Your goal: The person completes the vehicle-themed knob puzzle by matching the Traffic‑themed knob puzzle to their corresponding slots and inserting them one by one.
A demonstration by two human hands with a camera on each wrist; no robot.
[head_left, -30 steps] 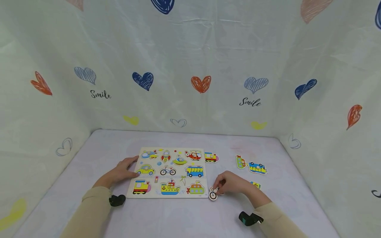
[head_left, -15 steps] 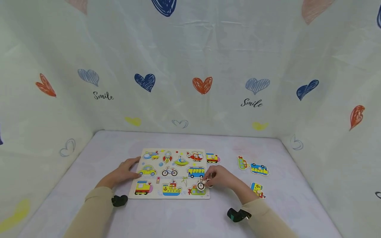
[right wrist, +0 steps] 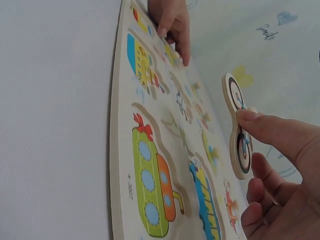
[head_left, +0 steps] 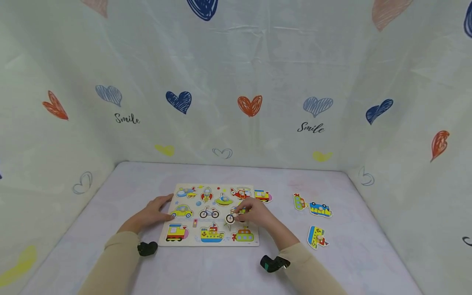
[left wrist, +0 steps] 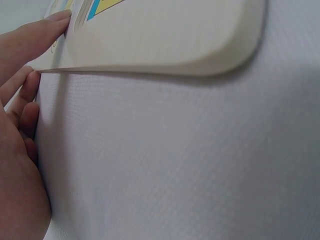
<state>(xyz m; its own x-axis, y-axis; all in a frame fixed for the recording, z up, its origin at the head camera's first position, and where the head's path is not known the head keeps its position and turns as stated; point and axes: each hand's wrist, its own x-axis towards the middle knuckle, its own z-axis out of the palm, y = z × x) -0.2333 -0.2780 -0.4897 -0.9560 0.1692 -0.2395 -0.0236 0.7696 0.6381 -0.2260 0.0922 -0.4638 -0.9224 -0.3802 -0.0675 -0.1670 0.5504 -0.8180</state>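
A wooden puzzle board printed with vehicles lies flat on the table. My left hand rests at its left edge, thumb on the top face and the other fingers along the side, as the left wrist view also shows. Between thumb and fingers, my right hand pinches a bicycle puzzle piece by its small knob. The piece is held above the board, apart from it, over the right part near the bus picture, which is partly covered. To its left is the board's bicycle recess; the submarine recess lies nearer the right wrist camera.
Loose puzzle pieces lie to the right of the board: a train by its edge, a submarine, a bus turned upside down, and a tilted ship. A white curtain with hearts stands behind the table.
My right hand has lifted the bicycle piece from beside the board's lower right corner and carried it left over the board. The left hand has stayed at the board's left edge.
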